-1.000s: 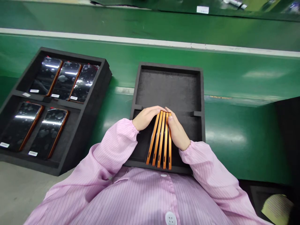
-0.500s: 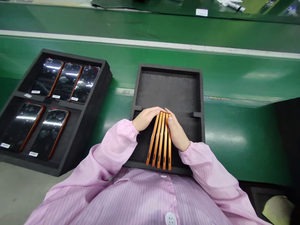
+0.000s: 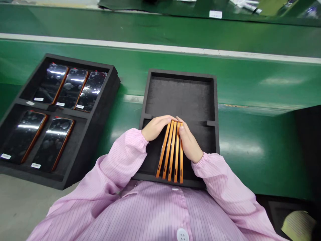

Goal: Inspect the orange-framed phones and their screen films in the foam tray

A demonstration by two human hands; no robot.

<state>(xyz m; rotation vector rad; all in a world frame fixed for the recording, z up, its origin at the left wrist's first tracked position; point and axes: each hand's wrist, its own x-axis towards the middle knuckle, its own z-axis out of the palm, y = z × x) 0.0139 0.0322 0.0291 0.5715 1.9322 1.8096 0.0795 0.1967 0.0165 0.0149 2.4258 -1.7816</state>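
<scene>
Several orange-edged phones (image 3: pixel 172 150) stand on their long sides in a row, side by side, over the near part of a black foam tray (image 3: pixel 217 100). Their orange side frames face up, and the ends nearest me fan slightly apart, each with a small slot. My left hand (image 3: pixel 155 128) presses the far end of the row from the left. From the right, my right hand (image 3: pixel 190 142) grips the same row, its thumb along the outermost phone. The two hands' fingertips meet at the far end. My palms hide part of the outer phones' faces.
To the left is a black foam tray stack (image 3: pixel 100 113) with several dark-screened phones (image 3: pixel 54 144) lying in its two compartments. Beneath is a green work surface (image 3: pixel 245 147). A dark box (image 3: pixel 308 144) stands at the right, with yellowish paper (image 3: pixel 298 225) below.
</scene>
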